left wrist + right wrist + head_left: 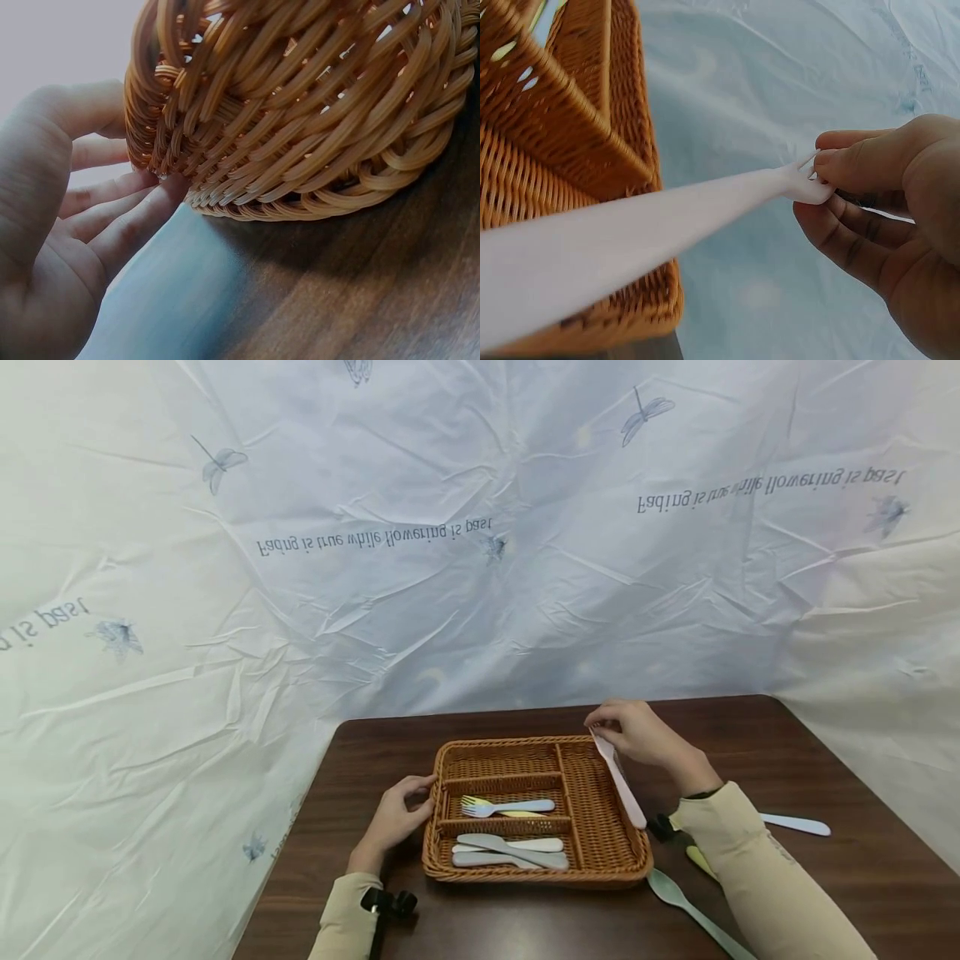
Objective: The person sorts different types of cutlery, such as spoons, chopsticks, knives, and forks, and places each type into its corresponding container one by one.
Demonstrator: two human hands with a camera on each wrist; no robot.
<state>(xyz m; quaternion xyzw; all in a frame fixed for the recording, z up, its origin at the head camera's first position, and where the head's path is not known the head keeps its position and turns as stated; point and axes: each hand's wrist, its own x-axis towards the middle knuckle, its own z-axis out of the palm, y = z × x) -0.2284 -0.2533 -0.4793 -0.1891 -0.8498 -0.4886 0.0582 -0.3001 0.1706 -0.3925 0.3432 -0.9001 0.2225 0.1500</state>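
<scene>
A brown wicker basket with divided compartments sits on the table. At its left side, my left hand holds the rim, the thumb and fingers touching the weave in the left wrist view. My right hand pinches a pale pink fork by its tines, above the basket's right edge. The fork's handle slants down toward the front right corner; the right wrist view shows the tines partly hidden by fingers. A light blue fork lies over a yellow one in the middle left compartment. Several white and grey knives fill the front left one.
Right of the basket lie a green spoon, a yellow handle and a pale blue handle, partly hidden by the right forearm. A printed white sheet hangs behind the dark wooden table.
</scene>
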